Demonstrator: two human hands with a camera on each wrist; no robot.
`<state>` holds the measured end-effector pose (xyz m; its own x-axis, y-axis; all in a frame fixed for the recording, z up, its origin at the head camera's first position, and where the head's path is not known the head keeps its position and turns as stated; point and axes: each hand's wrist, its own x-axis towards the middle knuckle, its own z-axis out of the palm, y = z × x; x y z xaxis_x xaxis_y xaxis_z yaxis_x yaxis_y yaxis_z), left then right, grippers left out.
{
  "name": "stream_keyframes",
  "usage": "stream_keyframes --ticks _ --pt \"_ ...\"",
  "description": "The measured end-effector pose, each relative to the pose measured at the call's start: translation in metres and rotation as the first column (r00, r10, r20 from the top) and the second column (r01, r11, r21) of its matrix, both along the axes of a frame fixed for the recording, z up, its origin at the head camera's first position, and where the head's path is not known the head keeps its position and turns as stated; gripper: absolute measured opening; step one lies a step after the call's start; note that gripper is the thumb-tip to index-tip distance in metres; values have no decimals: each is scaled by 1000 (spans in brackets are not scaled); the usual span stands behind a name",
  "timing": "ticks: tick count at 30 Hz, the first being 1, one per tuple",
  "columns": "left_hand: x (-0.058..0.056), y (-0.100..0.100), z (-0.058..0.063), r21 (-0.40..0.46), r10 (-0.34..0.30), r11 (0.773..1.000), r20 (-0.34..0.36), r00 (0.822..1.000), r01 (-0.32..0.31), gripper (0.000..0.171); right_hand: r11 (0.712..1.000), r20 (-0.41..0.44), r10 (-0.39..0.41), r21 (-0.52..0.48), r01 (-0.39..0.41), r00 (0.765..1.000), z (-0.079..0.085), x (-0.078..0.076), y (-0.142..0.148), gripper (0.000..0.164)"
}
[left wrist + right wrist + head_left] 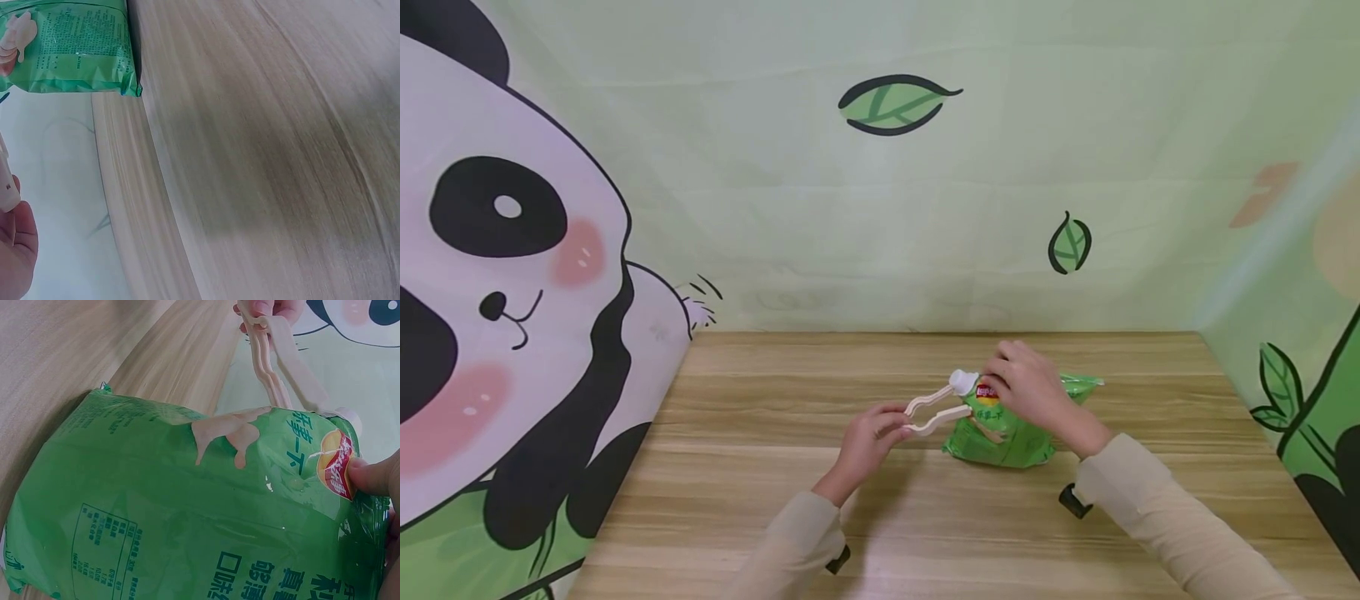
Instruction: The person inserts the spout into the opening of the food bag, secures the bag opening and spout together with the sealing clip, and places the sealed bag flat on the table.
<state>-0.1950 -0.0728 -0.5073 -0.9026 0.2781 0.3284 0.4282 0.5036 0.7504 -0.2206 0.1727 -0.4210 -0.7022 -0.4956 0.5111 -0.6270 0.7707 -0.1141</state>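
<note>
In the head view, a green chip bag point(1015, 446) with a red and yellow logo is held tilted over the table. My right hand point(1033, 387) grips its top end; in the right wrist view the thumb point(373, 478) presses beside the logo. My left hand point(867, 437) pinches the hinged end of a pale bag clip point(942, 420). The clip's two arms stand spread apart, their far ends at the bag's upper corner. A white cap point(960, 382) sits at one arm's end. Whether the bag's edge lies between the arms is hard to tell.
Under both hands lies a wood-grain table point(760, 375). A pale green backdrop point(775, 167) with a panda and leaves rises along its back and sides. Black wrist mounts point(1074, 501) hang below both sleeves.
</note>
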Motion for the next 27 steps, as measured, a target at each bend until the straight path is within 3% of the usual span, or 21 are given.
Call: stream_keyframes --ticks 22,27 --pt "-8 14 2 13 -46 999 -40 998 46 17 1000 17 -6 -2 6 1000 -1 0 0 6" --pt "-9 17 3 10 -45 999 -11 999 45 17 1000 20 -8 2 8 1000 -1 0 0 6"
